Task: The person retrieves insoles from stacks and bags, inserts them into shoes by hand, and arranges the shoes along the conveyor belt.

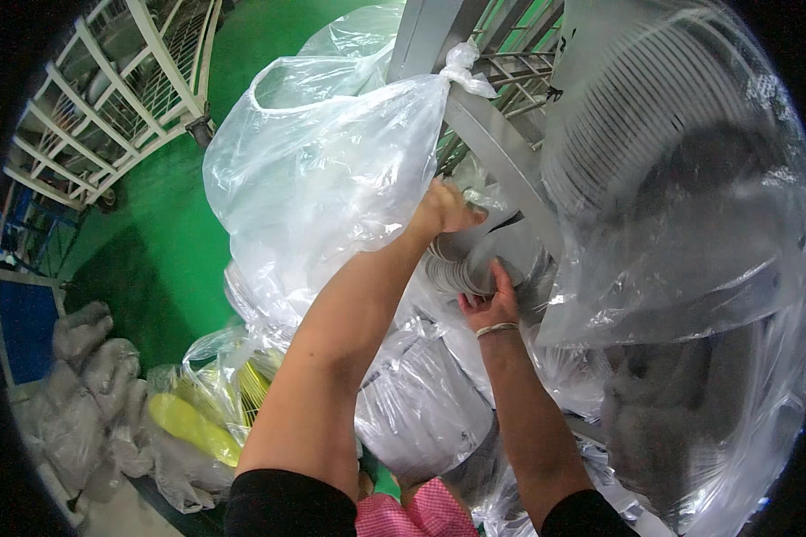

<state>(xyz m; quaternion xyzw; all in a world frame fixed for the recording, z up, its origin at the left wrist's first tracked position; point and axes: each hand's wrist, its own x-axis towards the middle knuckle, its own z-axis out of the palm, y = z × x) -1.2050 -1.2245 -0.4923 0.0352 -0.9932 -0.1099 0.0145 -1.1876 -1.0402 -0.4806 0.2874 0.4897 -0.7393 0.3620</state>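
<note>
Both arms reach forward to a stack of thin grey pieces with rounded ends (455,273), its layered edges facing me. My left hand (448,210) is closed at the far end of the stack, its fingers partly hidden by the wrist. At the near end, my right hand (493,300) grips the stack with its thumb raised along the right side. A large, clear plastic bag (322,170) puffs out left of my left hand, and its knotted corner (465,70) is tied near the grey metal rack.
At right, a big clear bag (681,304) bulges with stacked grey pieces. A wrapped bundle (425,403) lies between my forearms. Yellow-green pieces (192,425) and grey bagged bundles (98,385) sit at lower left. A white wire cart (107,107) stands on the green floor (152,233).
</note>
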